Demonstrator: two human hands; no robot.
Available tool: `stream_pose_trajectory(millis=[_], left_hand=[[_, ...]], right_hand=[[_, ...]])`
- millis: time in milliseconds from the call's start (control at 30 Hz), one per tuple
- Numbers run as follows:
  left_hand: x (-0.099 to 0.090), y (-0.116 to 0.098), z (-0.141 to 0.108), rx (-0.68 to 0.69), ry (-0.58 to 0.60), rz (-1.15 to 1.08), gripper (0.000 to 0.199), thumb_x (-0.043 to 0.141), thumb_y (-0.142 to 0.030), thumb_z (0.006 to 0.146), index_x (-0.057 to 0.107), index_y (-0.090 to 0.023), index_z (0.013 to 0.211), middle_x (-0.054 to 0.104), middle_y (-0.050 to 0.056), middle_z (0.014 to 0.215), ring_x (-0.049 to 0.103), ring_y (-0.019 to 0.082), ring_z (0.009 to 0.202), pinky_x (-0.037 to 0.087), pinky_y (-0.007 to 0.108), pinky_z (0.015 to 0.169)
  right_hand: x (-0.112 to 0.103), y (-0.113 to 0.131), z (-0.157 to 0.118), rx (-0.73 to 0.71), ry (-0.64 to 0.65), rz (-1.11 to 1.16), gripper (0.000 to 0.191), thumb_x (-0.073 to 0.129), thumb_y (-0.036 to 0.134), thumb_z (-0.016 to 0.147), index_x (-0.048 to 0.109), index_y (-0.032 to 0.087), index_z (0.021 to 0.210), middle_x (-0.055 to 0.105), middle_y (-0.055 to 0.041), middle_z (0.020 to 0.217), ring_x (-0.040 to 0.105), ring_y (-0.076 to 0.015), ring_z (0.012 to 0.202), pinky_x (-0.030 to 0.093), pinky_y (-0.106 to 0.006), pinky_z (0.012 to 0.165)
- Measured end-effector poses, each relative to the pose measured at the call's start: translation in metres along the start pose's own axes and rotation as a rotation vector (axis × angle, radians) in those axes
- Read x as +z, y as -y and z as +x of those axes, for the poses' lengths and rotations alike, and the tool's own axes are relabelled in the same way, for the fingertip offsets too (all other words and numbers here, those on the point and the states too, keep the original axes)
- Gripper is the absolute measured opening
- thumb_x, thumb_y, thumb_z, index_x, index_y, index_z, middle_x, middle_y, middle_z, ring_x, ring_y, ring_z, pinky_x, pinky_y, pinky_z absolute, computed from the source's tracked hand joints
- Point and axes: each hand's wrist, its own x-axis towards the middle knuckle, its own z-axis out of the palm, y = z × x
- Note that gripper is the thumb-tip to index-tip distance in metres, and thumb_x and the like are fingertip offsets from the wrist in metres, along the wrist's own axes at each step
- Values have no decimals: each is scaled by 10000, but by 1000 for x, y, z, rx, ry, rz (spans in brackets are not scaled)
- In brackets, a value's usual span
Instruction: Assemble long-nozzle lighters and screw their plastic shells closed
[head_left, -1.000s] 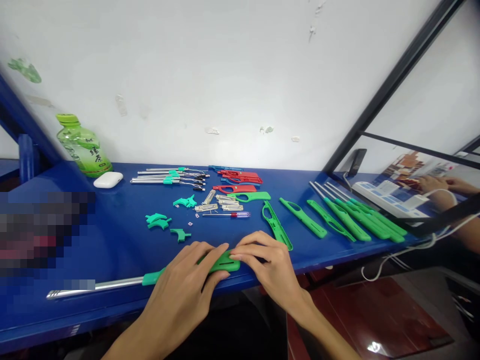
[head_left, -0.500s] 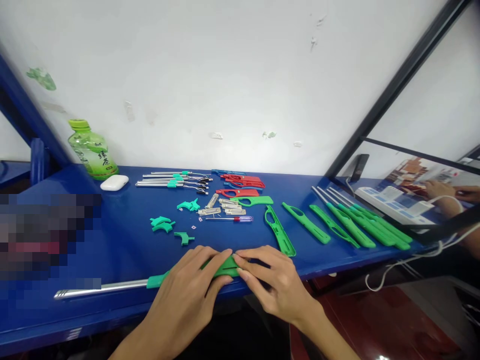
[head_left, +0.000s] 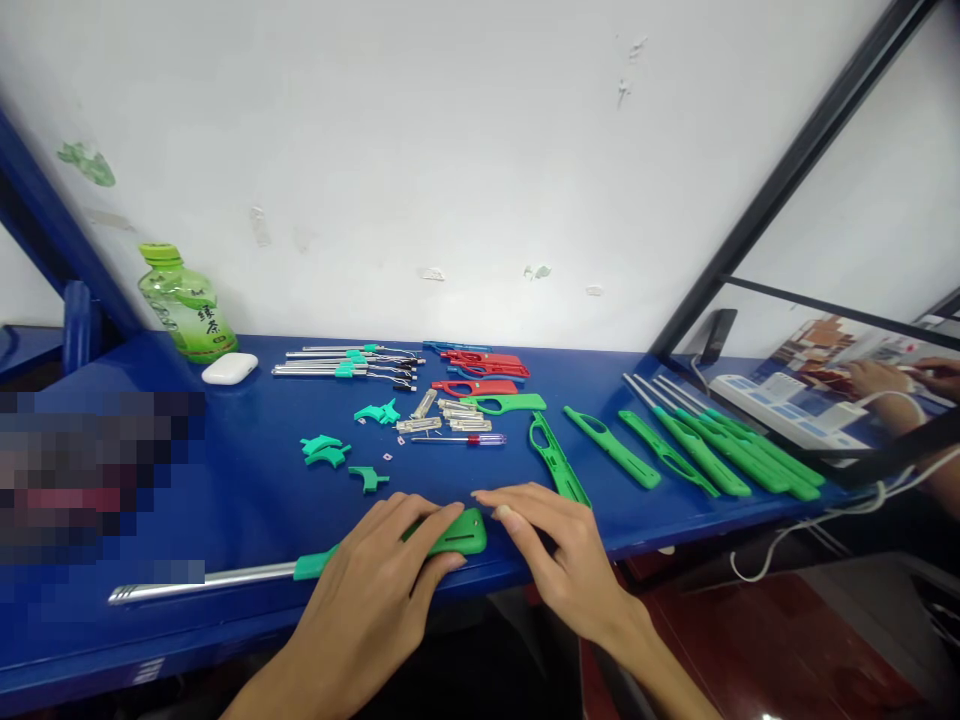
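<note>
Past the grip (head_left: 382, 570), far to its left, a green drink bottle (head_left: 193, 318) stands near the wall (head_left: 450, 150), with a small white case (head_left: 230, 369) just beside it. Far right of the grip are a white power strip (head_left: 787, 413) and white cords (head_left: 870, 508).

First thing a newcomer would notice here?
Probably the green handle with its long silver rod, held under the left hand at the table's near edge, the right hand just off its end. Next, the similar green handles with rods fanned out at the table's right, and the green-capped bottle at the back left.
</note>
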Motion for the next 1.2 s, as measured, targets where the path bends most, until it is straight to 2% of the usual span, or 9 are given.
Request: stream_pose_trajectory(millis=[133, 300, 467, 567, 667, 833, 1000, 1100, 1200], left_hand=[[1, 2, -1, 26, 5, -14, 252, 557, -213, 1076, 625, -254, 1315, 701, 37, 1128, 667, 240, 964, 566, 450, 873], [2, 4, -2, 52, -14, -10, 267, 563, -201, 1071, 620, -250, 1327, 698, 46, 1151, 665, 243, 974, 571, 467, 877], [1, 2, 0, 59, 14, 9, 298, 540, -203, 1075, 603, -253, 1363, 713, 39, 1137, 669, 261, 974, 577, 498, 895], [-2, 0, 2, 98, 60, 57, 376, 515, -179, 1076, 558, -268, 1439, 722, 39, 1180, 673, 283, 1015, 580, 536, 920], [-5, -1, 4, 137, 123, 116, 448, 484, -92, 1047, 559, -277, 1448, 719, 48, 1149, 669, 285, 981, 602, 492, 818], [-10, -1, 8, 190, 71, 121, 427, 463, -42, 1018, 637, -252, 1347, 699, 73, 1076, 653, 262, 901, 602, 434, 727], [-10, 0, 7, 184, 52, 104, 418, 461, -61, 1037, 633, -267, 1357, 704, 64, 1078, 653, 252, 898, 594, 405, 712], [-7, 1, 5, 157, 40, 82, 369, 479, -124, 1074, 609, -268, 1389, 712, 56, 1128, 666, 246, 959, 591, 397, 756], [-5, 3, 3, 152, 24, 72, 340, 495, -156, 1086, 609, -257, 1390, 715, 50, 1154, 666, 239, 985, 589, 409, 820]], right_hand=[[-9, -8, 20, -39, -90, -314, 225, 568, 261, 1093, 780, 247, 1168, 802, -57, 1146, 740, -237, 1074, 573, -373, 983], [-20, -30, 54, -42, 0, -540, 223, 676, 287, 1039, 766, 216, 1231, 749, -112, 1152, 676, -322, 1076, 516, -524, 1023], [-17, -49, 69, -66, 85, -596, 88, 745, 213, 984, 786, 187, 1058, 773, -112, 1067, 684, -332, 1020, 520, -489, 911], [-17, -52, 70, -83, 99, -557, 46, 751, 192, 983, 774, 206, 1020, 801, -73, 995, 713, -302, 977, 523, -446, 880], [-25, -48, 67, -93, 47, -478, 61, 756, 192, 985, 772, 225, 1034, 817, -48, 1011, 739, -274, 965, 539, -428, 899], [-55, -21, 61, -76, -202, -298, 205, 713, 262, 1027, 736, 250, 1231, 783, -51, 1127, 739, -209, 943, 600, -356, 843], [-65, 9, 48, -22, -478, 169, 94, 680, 291, 1047, 771, 267, 1050, 726, -27, 1085, 763, -208, 1030, 619, -335, 890], [-60, 22, 40, 13, -485, 264, 99, 655, 290, 1067, 754, 276, 1064, 767, -3, 1031, 797, -190, 954, 638, -314, 867], [-53, 30, 36, 15, -409, 206, 113, 657, 255, 1066, 764, 289, 1081, 798, 19, 980, 790, -156, 902, 628, -264, 833]])
